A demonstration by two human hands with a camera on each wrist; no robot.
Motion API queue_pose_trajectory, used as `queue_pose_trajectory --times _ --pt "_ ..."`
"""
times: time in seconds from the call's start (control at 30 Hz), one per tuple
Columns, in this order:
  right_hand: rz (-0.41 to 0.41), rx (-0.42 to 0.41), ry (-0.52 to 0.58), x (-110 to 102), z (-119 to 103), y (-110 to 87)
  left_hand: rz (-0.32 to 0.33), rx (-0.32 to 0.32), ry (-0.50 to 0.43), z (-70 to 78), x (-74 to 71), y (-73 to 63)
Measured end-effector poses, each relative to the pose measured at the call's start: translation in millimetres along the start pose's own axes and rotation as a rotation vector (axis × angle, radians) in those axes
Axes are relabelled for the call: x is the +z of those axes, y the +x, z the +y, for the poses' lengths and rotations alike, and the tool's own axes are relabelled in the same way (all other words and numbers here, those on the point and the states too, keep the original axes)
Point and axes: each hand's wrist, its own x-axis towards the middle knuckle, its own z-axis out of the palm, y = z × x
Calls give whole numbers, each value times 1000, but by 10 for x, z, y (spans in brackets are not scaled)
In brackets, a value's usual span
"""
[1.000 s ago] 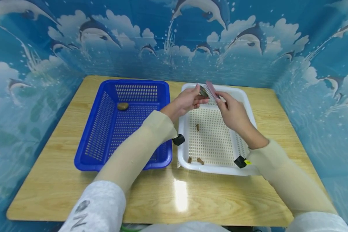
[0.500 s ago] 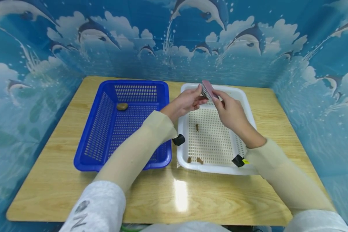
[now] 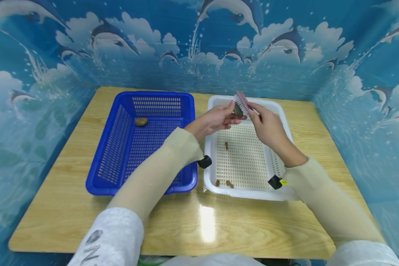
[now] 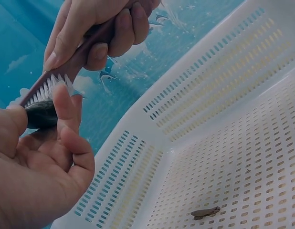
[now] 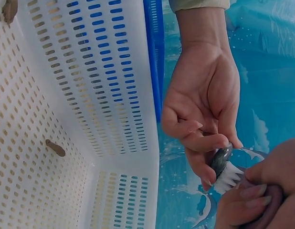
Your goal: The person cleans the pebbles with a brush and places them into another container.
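A dark, smooth stone [image 4: 41, 114] is pinched between the thumb and fingers of my left hand [image 3: 219, 117], over the far part of the white basket [image 3: 210, 155]. My right hand [image 3: 268, 125] grips the handle of a pink brush [image 3: 242, 99], its white bristles [image 4: 48, 89] pressed against the stone. In the right wrist view the bristles meet the side of the stone [image 5: 221, 160], while the right fingers wrap the brush handle. Several small brown pieces [image 3: 229, 184] lie on the white basket's floor.
Left of the white basket stands a blue basket [image 3: 92, 173] with a brown stone [image 3: 141, 121] inside. Both rest on a wooden table [image 3: 173, 225]. A dolphin-print sheet [image 3: 193, 70] rises behind the table and along its sides.
The brush has gone up-left over the stone, then back right, its bristles staying at the stone. The left hand has shifted slightly right and tilted the stone. Both baskets stay put.
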Motion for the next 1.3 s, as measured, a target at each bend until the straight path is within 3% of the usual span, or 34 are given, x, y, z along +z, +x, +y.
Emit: queue_pose_trajectory --times 0.57,0.83,1.07,1.3 --pt "11 1 -10 -23 -49 -149 53 31 -18 20 67 25" --pt "24 -30 -6 -28 -65 -186 66 8 -32 22 88 23" --pt "11 -43 0 -27 -103 -147 37 -43 -21 34 87 -2" --pt "1 0 2 -63 -83 -60 -52 -63 39 40 116 -49"
